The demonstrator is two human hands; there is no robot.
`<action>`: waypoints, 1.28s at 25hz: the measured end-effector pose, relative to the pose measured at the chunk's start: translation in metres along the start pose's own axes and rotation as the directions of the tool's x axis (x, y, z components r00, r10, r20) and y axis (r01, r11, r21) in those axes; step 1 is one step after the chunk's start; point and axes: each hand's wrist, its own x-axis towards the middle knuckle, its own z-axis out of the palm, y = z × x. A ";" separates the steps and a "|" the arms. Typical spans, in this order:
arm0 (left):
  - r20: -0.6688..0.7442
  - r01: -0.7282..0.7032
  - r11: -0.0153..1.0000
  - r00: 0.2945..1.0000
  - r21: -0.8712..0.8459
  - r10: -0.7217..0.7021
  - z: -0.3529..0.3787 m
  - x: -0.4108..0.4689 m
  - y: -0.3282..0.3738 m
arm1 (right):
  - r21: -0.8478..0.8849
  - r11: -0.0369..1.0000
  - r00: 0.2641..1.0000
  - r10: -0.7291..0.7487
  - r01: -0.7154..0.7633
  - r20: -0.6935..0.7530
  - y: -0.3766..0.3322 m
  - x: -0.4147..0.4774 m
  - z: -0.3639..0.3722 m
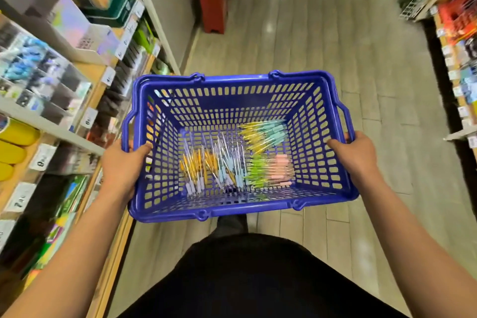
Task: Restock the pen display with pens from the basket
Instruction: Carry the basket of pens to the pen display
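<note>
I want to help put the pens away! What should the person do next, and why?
Probably set the blue basket down by the shelves on the left. The left hand and right hand both grip its side rims, so neither is free to pick up the pens lying on its bottom.

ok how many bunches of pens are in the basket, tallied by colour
orange bunch: 1
pale blue bunch: 1
yellow bunch: 1
teal bunch: 1
green bunch: 1
pink bunch: 1
total: 6 bunches in the basket; single pens too blurred to count
</note>
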 end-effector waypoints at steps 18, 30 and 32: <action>-0.355 0.277 0.917 0.858 -0.287 -0.371 0.061 0.170 0.057 | -0.298 0.909 0.921 -0.183 0.291 0.343 -0.272 0.274 0.196; -0.658 0.327 0.761 0.383 -0.560 -0.649 0.121 0.072 0.048 | -0.164 0.626 0.473 -0.366 0.763 0.801 -0.383 0.324 0.358; -0.668 0.321 0.741 0.320 -0.590 -0.671 0.135 0.060 0.047 | -0.153 0.596 0.423 -0.344 0.788 0.839 -0.386 0.322 0.373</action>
